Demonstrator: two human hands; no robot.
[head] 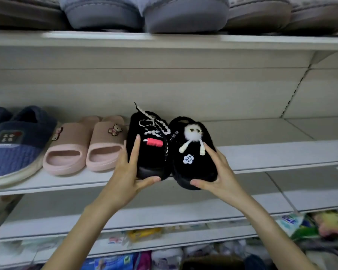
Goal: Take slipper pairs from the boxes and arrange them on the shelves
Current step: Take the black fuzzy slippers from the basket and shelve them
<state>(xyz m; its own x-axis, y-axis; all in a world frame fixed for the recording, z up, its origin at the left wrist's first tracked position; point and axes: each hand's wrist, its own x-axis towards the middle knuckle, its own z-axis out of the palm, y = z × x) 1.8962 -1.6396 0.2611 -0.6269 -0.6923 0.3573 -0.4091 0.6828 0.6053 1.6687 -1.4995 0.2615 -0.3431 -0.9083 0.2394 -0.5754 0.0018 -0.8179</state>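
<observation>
My left hand (pixel 125 176) grips the laced black slipper (pixel 148 152), my right hand (pixel 220 172) the doll-trimmed black slipper (pixel 191 152). The two touch at the front edge of the middle shelf (pixel 261 156), just beside the pink slides (pixel 86 151).

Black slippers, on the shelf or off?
Half on: black slippers held by left hand and right hand, backs over shelf, toes past its edge.

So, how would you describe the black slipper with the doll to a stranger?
At the middle shelf, right of the pink slides, two black slippers are held. It is the slipper in the right hand. Only it has a fluffy white doll; its neighbour has twisted laces.
</observation>
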